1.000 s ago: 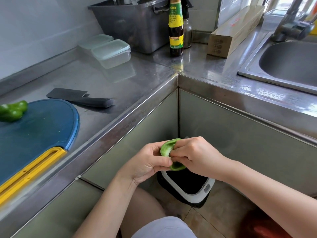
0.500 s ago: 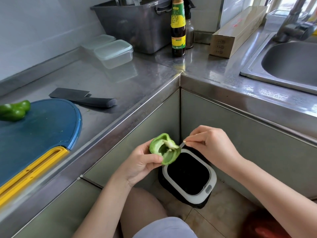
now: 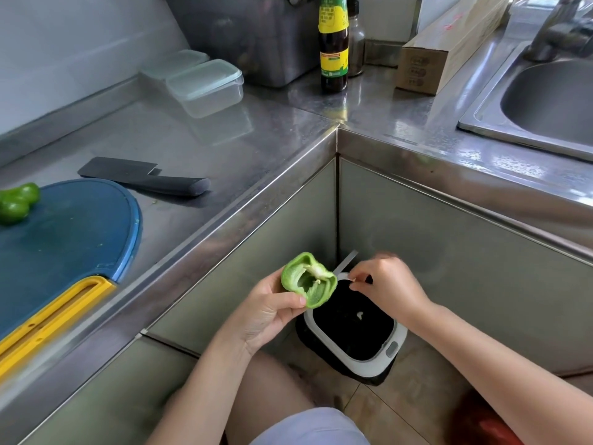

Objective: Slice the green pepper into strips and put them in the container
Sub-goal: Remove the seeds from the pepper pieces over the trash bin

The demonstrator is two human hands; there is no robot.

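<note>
A person's left hand (image 3: pixel 266 313) grips a green pepper half (image 3: pixel 308 281), thumb curled over its near edge, the hollow cut side facing up with pale pith showing. Just right of that grip, the right hand (image 3: pixel 388 284) is blurred, its thumb and forefinger drawn together; whether they pinch anything cannot be told. Below the grip stands an open bin (image 3: pixel 378 367). Up and left of it, more pepper (image 3: pixel 17 202) lies on a blue cutting board (image 3: pixel 64 239), with a knife (image 3: pixel 144 176) and a lidded container (image 3: pixel 205 86) beyond.
</note>
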